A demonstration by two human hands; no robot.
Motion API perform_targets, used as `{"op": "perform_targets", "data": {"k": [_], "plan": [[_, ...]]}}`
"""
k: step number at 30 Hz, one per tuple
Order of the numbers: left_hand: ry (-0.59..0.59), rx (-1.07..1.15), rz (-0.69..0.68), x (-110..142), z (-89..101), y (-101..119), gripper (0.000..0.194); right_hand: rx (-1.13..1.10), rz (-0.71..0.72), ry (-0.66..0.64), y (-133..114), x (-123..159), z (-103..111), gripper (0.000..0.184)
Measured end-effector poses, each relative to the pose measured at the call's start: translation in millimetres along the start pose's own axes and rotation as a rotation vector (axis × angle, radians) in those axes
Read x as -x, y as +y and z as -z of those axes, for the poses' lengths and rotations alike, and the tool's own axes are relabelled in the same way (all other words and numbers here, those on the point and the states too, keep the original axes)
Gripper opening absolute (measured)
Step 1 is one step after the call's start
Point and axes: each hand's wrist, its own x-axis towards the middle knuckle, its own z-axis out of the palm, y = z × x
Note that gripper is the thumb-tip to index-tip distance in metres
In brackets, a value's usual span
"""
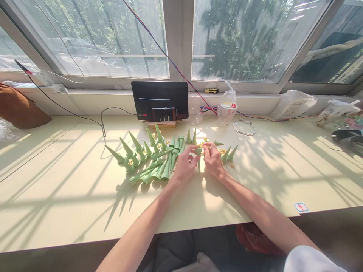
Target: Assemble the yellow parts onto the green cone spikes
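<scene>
My left hand [185, 164] is closed around the wide top of a green plastic cone spike [199, 163], whose point is downward. My right hand [213, 160] pinches at the spike's top, apparently on a small yellow piece; the fingers partly cover it. Left of my hands, several green spikes [166, 170] lie in a heap. Beyond that heap, more green spikes [136, 141] stand point up on their caps. Two upright spikes [191, 136] stand just behind my hands, and two more [229, 154] are to the right. Small yellow pieces [222, 151] are scattered around my right hand.
A black tablet [160, 94] and a phone [161, 114] stand at the back by the window, with a cable attached. A plastic-wrapped cup [227, 109], a coiled cable [244, 127] and plastic packages [293, 105] sit to the right. A brown bag [21, 107] is far left.
</scene>
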Motion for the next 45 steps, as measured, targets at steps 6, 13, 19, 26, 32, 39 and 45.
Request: {"op": "perform_targets", "data": {"k": [6, 13, 19, 26, 32, 39, 45], "plan": [[0.019, 0.032, -0.024, 1.9, -3.1, 1.3, 0.027, -0.034, -0.012, 0.005, -2.8, 0.3, 0.4, 0.025], [0.093, 0.035, -0.069, 0.8, -3.9, 3.4, 0.025, -0.005, 0.002, -0.027, -4.2, 1.8, 0.1, 0.032], [0.119, 0.040, -0.059, 1.9, -5.1, 8.0, 0.036, 0.043, 0.026, -0.017, -1.9, 1.9, -0.5, 0.033], [0.174, 0.226, 0.092, -2.7, -3.6, 4.9, 0.038, 0.019, 0.060, -0.018, -1.8, 2.5, -0.5, 0.034], [0.068, 0.332, 0.281, -2.3, 1.9, 4.2, 0.048, -0.028, 0.052, -0.042, -3.2, 3.2, -1.2, 0.035], [-0.111, 0.515, 0.575, -5.0, 1.2, 5.7, 0.062, -0.041, 0.092, -0.104, -2.1, 2.7, 0.1, 0.034], [-0.129, 0.556, 0.670, -5.3, 3.2, 6.8, 0.058, -0.044, 0.093, -0.140, -1.3, 1.8, 1.7, 0.034]]}}
